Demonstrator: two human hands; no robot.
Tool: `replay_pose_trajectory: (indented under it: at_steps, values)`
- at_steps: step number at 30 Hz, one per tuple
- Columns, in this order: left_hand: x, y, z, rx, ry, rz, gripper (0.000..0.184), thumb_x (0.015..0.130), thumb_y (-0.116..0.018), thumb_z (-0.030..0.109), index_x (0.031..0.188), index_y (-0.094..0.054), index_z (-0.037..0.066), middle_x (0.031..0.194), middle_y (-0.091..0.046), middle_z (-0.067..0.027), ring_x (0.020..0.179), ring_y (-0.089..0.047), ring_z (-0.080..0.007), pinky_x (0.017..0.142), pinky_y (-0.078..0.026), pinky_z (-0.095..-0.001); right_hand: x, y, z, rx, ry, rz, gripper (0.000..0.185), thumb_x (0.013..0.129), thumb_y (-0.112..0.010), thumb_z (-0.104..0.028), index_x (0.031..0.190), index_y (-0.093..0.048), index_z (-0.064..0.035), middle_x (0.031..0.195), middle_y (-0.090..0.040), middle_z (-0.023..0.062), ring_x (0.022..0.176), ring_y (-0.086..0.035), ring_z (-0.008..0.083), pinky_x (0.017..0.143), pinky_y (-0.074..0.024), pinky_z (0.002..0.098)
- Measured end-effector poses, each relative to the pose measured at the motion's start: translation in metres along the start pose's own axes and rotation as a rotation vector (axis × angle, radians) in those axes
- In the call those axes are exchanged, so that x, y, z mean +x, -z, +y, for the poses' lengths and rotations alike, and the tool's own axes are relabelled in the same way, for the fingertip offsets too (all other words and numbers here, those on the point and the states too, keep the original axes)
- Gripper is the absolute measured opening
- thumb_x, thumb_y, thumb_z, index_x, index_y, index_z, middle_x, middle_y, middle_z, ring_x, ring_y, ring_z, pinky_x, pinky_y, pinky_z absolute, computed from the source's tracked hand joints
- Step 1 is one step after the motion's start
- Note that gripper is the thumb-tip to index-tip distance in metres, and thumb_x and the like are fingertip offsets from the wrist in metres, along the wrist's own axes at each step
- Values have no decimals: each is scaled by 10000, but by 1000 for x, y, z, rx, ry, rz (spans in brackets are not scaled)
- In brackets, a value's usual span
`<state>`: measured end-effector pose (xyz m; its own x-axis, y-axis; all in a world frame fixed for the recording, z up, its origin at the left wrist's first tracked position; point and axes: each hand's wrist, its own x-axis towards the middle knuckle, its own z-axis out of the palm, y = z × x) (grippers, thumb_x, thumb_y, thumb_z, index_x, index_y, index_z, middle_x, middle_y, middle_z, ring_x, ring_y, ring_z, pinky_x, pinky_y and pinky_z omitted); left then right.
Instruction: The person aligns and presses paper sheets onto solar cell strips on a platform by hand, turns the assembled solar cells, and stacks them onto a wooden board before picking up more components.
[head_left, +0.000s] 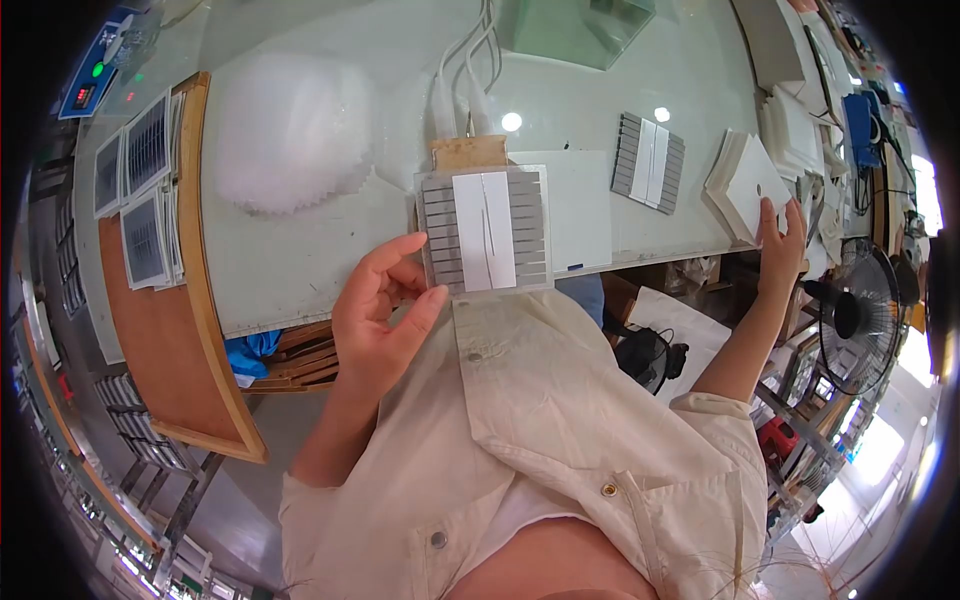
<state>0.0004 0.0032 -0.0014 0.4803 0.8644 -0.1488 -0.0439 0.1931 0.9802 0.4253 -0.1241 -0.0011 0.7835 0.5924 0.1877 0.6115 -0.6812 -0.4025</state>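
Observation:
A flat, glass-like panel with dark grey striped cells and a white strip down its middle is at the table's front edge. My left hand pinches its left side between thumb and fingers. Behind the panel is a tan block with white cables running into it. Over on the right, my right hand touches a stack of white sheets that have a small hole. Its thumb lies on the top sheet and the fingers are spread at the edge.
A similar striped panel lies right of centre. A pile of translucent white sheets is at left, beside a wooden-edged board bearing stacked dark panels. A greenish clear box stands at the back; a fan is at right.

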Motion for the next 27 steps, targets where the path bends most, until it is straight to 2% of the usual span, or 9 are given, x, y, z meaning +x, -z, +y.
replay_pose_trajectory:
  at_steps: [3, 8, 11, 13, 16, 19, 23, 27]
  values:
    - [0, 1, -1, 4, -16, -12, 426, 763, -583, -65, 1166, -459, -8, 786, -506, -24, 729, -499, -85, 676, -431, -216, 0, 0, 0, -14, 29, 16, 532, 807, -616, -336, 1164, -498, 41, 1224, -470, 148, 1149, -431, 255, 939, -337, 327]
    - [1, 0, -1, 22, -35, -9, 433, 762, -583, -63, 1177, -472, -2, 772, -507, -15, 716, -493, -74, 659, -430, -205, -8, -4, -12, -382, 257, 281, 528, 764, -655, -316, 1132, -520, 38, 1210, -474, 182, 1109, -458, 303, 914, -371, 358]
    - [0, 1, 0, 53, -25, -21, 439, 762, -587, -55, 1184, -486, 7, 769, -520, -13, 705, -496, -68, 650, -433, -201, -6, -8, -5, -342, 259, 312, 521, 754, -665, -315, 1106, -531, 45, 1192, -481, 196, 1081, -475, 325, 903, -383, 363]
    - [0, 2, -4, 72, -50, -11, 439, 762, -591, -47, 1186, -497, 18, 772, -529, -10, 702, -501, -67, 656, -440, -203, -7, -11, -5, -314, 303, 339, 522, 750, -670, -314, 1103, -529, 45, 1146, -506, 193, 1028, -508, 307, 869, -404, 357]
    - [1, 2, -5, 44, -79, -22, 440, 761, -593, -45, 1186, -497, 22, 772, -529, -6, 706, -501, -65, 665, -444, -205, -7, -10, -10, -212, 210, 306, 539, 746, -676, -314, 1127, -516, 32, 1077, -531, 180, 959, -530, 277, 808, -423, 348]
    - [1, 3, -5, 55, -77, -34, 441, 761, -594, -44, 1186, -497, 21, 775, -530, -6, 711, -503, -65, 673, -447, -208, -8, -10, -10, -236, 193, 307, 554, 745, -680, -316, 1160, -503, 6, 909, -531, 111, 811, -515, 213, 702, -419, 320]
    - [1, 2, -5, 64, -81, -29, 440, 762, -592, -44, 1187, -495, 17, 771, -526, -7, 710, -501, -67, 671, -447, -209, -10, -9, -13, -261, 202, 302, 564, 745, -680, -316, 1171, -497, 5, 868, -516, 94, 772, -494, 194, 688, -415, 309]
    - [1, 2, -4, 64, -77, -29, 447, 762, -591, -46, 1193, -491, 15, 768, -515, -9, 711, -496, -68, 672, -446, -209, -10, -13, -12, -150, 189, 329, 557, 739, -688, -295, 1168, -502, 8, 847, -530, 88, 748, -502, 189, 686, -421, 302]
